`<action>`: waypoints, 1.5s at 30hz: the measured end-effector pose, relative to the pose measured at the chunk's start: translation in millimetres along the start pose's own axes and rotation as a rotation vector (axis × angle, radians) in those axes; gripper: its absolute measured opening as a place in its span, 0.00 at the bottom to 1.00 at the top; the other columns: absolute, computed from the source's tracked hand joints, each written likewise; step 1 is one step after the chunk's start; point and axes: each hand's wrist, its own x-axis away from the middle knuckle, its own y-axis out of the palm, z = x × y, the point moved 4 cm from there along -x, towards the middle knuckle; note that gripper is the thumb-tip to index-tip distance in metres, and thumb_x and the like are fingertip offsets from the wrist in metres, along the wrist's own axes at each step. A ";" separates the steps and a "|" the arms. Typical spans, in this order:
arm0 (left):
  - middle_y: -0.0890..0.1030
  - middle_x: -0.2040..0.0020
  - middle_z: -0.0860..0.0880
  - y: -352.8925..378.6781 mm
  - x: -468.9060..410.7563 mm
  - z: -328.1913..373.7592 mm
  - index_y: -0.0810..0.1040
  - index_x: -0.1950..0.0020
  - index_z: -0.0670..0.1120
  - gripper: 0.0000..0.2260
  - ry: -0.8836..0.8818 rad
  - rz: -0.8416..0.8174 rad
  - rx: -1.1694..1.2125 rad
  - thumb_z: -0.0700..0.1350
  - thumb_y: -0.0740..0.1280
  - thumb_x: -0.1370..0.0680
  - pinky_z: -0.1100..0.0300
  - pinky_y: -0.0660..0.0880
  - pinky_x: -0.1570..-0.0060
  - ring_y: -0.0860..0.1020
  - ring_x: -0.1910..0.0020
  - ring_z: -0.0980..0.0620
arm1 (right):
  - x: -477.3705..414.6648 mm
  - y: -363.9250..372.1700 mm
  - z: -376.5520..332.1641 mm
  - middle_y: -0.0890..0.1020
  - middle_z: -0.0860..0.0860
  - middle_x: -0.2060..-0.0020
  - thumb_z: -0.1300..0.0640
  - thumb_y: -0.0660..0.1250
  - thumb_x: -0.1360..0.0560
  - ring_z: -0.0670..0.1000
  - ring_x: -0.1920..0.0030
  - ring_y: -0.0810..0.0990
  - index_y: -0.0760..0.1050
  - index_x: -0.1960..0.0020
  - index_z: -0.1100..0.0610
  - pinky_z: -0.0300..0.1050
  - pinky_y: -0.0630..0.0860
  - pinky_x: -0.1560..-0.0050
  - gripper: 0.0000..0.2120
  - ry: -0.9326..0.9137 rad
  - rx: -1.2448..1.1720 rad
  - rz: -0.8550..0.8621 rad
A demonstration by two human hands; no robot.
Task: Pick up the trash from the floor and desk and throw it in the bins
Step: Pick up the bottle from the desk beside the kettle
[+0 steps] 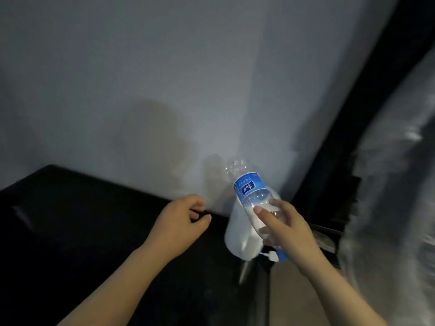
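Observation:
My right hand (286, 228) grips a clear plastic water bottle (251, 190) with a blue label and a blue cap. The bottle is held upside down, its base pointing up toward the wall and its cap low by my wrist. Directly behind and below the bottle stands a white bin (237, 234) against the wall. My left hand (182, 221) hovers over the black surface to the left of the bin, fingers loosely curled and holding nothing.
A black desk or cabinet top (82, 231) fills the lower left. A grey wall (188, 78) rises behind. A dark vertical frame (353, 137) and a blurred silvery sheet (400, 184) stand on the right. Brown floor (296, 300) shows at the bottom.

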 end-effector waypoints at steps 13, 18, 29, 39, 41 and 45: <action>0.83 0.53 0.55 216.0 102.2 289.7 0.80 0.48 0.50 0.10 0.570 -0.421 0.236 0.42 0.73 0.28 0.70 0.76 0.52 0.80 0.56 0.64 | 233.5 -314.9 12.1 0.80 0.31 0.55 0.35 0.71 0.39 0.41 0.57 0.82 0.74 0.51 0.35 0.53 0.81 0.52 0.18 -0.119 0.042 0.755; 0.82 0.53 0.56 320.5 190.5 389.6 0.79 0.49 0.51 0.09 0.745 -0.622 0.244 0.44 0.72 0.28 0.60 0.78 0.49 0.81 0.55 0.61 | 346.9 -427.0 51.6 0.82 0.35 0.56 0.41 0.73 0.35 0.35 0.56 0.80 0.75 0.48 0.41 0.44 0.77 0.52 0.17 -0.040 0.070 1.028; 0.81 0.53 0.58 494.8 344.2 529.7 0.79 0.47 0.52 0.10 0.984 -0.948 0.293 0.47 0.71 0.28 0.59 0.77 0.49 0.80 0.55 0.61 | 529.9 -589.4 129.6 0.81 0.38 0.54 0.42 0.72 0.35 0.40 0.54 0.81 0.73 0.46 0.39 0.45 0.78 0.55 0.18 0.194 0.084 1.418; 0.80 0.52 0.61 648.3 333.9 622.1 0.78 0.47 0.57 0.10 1.078 -1.084 0.302 0.50 0.71 0.28 0.61 0.78 0.48 0.79 0.54 0.65 | 523.0 -713.4 190.9 0.80 0.39 0.50 0.45 0.74 0.32 0.42 0.53 0.81 0.72 0.41 0.39 0.40 0.73 0.62 0.21 0.322 0.102 1.542; 0.80 0.52 0.61 680.0 329.9 645.2 0.78 0.45 0.56 0.11 1.105 -1.107 0.282 0.51 0.70 0.27 0.63 0.78 0.49 0.79 0.53 0.65 | 518.6 -742.4 198.1 0.80 0.39 0.48 0.44 0.74 0.32 0.42 0.51 0.80 0.72 0.39 0.41 0.38 0.72 0.61 0.23 0.344 0.130 1.553; 0.80 0.51 0.61 744.1 339.7 688.2 0.78 0.43 0.55 0.12 1.131 -1.156 0.267 0.51 0.70 0.27 0.65 0.77 0.49 0.78 0.53 0.66 | 520.5 -800.6 217.6 0.79 0.37 0.49 0.45 0.75 0.34 0.35 0.52 0.78 0.72 0.37 0.45 0.33 0.72 0.57 0.27 0.389 0.177 1.578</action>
